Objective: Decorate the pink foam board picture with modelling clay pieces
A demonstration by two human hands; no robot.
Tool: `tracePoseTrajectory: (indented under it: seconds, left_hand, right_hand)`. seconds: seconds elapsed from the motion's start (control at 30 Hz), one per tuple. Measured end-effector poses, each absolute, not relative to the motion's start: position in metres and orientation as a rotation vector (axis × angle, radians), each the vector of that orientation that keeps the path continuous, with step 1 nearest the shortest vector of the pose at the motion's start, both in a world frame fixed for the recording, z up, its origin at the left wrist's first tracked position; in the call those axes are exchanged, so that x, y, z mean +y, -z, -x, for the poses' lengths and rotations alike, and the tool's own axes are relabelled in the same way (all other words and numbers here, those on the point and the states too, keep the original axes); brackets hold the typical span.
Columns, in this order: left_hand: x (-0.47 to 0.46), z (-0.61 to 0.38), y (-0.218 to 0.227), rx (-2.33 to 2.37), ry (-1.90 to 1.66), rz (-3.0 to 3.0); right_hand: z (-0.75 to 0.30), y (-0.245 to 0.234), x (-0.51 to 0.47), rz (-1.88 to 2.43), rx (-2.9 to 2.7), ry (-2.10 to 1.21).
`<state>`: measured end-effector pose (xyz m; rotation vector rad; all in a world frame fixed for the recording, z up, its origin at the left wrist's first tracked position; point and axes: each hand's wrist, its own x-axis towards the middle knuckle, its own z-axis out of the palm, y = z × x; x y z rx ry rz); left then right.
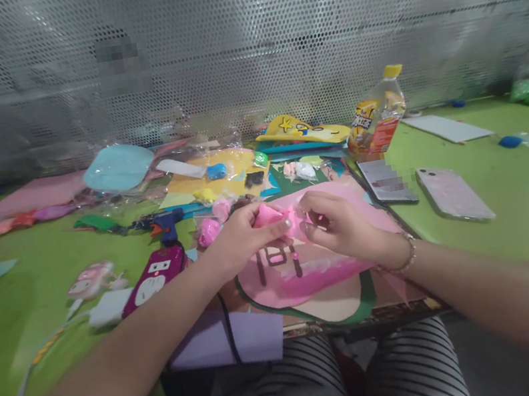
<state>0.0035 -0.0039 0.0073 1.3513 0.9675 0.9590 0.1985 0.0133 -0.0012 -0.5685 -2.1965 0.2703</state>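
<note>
Between both hands, above the middle of the work, is a lump of bright pink modelling clay. My left hand is closed on its left side, thumb on top. The fingers of my right hand pinch its right end. Beneath them lies a pink paper cut-out with dark brown strips and a darker pink smear on it. Under that sits a larger cut-out with a green border. Just left of my hands are small pink clay packets.
A drink bottle stands at the back right. Two phones, one with a pale pink case, lie to the right. On the left are a purple case, a white charger with its cable, and a blue glue gun. Perforated metal rises behind.
</note>
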Motion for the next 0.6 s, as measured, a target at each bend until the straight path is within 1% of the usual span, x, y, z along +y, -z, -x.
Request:
tracePoseTrajectory:
  seconds: [0.27, 0.37, 0.5, 0.6]
  left_hand:
    - [-0.002, -0.003, -0.008, 0.994, -0.94, -1.329]
    - [-0.003, -0.005, -0.01, 1.035, -0.892, -1.337]
    - [-0.004, -0.007, -0.017, 1.083, -0.853, -1.347]
    - [-0.003, -0.006, -0.019, 1.082, -0.908, -1.328]
  right_hand:
    - [-0.21, -0.001, 0.017, 0.51, -2.288, 0.0]
    - [-0.208, 0.003, 0.017, 0.536, -2.339, 0.047]
    - [-0.203, 0.006, 0.015, 0.577, -2.337, -0.002]
    - [-0.201, 0.004, 0.015, 0.665, -2.21, -0.139]
